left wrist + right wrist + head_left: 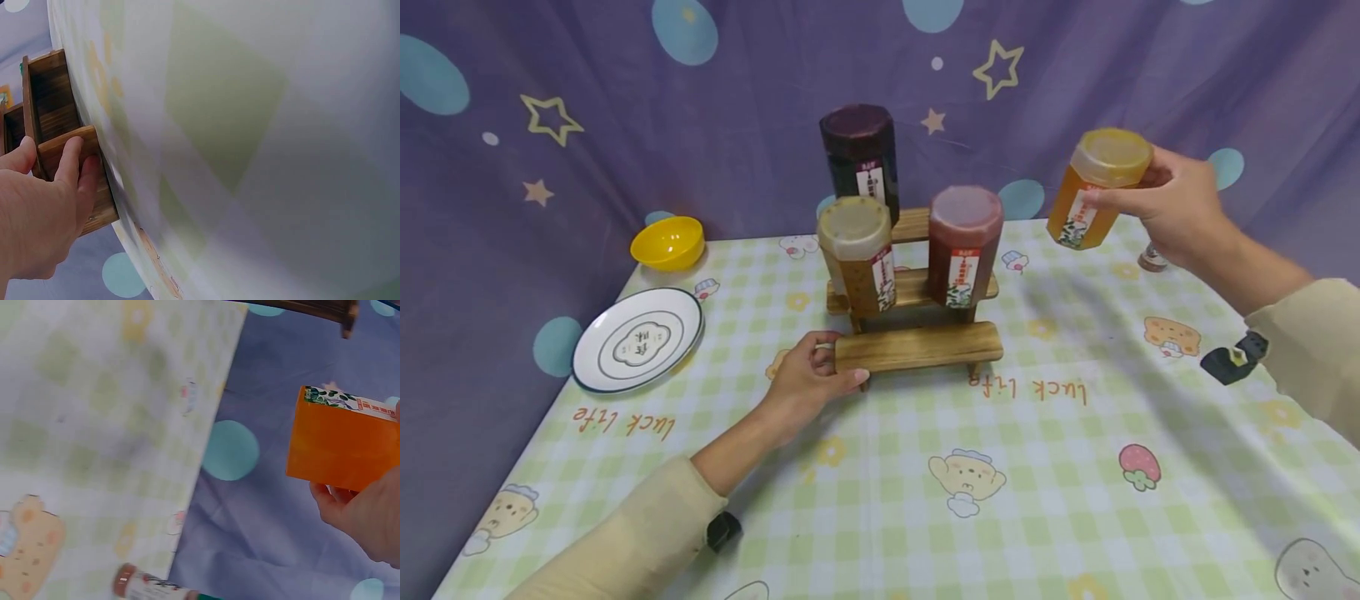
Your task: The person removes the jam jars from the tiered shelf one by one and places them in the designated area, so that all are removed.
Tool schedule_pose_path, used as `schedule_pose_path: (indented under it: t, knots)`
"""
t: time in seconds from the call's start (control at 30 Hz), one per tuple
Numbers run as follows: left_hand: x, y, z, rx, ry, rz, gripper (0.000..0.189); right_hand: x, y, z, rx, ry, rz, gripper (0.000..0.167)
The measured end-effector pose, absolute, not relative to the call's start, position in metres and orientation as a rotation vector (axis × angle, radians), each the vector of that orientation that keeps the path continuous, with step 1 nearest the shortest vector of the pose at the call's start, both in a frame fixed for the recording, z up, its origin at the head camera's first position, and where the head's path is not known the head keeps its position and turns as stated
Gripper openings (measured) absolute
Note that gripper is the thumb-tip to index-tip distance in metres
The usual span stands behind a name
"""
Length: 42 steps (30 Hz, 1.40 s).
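Note:
My right hand point(1183, 196) grips an orange jar point(1090, 204) with a yellow lid and holds it up above the table's right side; its orange wall point(344, 444) fills part of the right wrist view. With thumb and fingers, my left hand point(805, 383) grips the left end of the bottom step of a wooden tiered stand point(917, 348). On the middle step stand a jar with a pale yellow lid point(857, 250) and a reddish jar point(964, 250). Behind them a dark jar point(859, 154) stands on the top step.
A yellow bowl point(670, 244) and a white plate point(636, 342) with a dark rim lie on the left of the checked tablecloth point(1037, 517). A small bottle point(153, 586) lies at the right, partly behind my right wrist in the head view. A purple curtain point(760, 108) hangs behind.

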<state>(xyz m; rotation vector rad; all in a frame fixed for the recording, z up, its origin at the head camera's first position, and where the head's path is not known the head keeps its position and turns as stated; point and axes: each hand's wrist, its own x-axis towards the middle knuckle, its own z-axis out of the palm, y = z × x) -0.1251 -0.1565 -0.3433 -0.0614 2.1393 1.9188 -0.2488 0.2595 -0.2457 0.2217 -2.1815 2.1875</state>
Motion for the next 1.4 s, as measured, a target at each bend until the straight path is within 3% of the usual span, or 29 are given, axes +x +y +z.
schedule_pose_path:
  t: [0.17,0.43,0.73,1.4]
  knots:
    - [-0.125,-0.157,-0.344,-0.061,2.128,1.93,0.069,-0.246,0.264,-0.261,0.072,-2.358,2.096,0.058]
    - [-0.125,-0.157,-0.343,-0.055,2.129,1.924,0.069,-0.247,0.261,-0.292,0.247,-2.088,2.279,0.053]
    - [-0.124,-0.156,-0.342,-0.053,2.137,1.917,0.069,-0.245,0.262,-0.316,0.156,-2.251,2.158,0.063]
    - [-0.124,-0.156,-0.343,-0.058,2.137,1.921,0.068,-0.243,0.262,-0.339,0.107,-2.578,1.768,0.071]
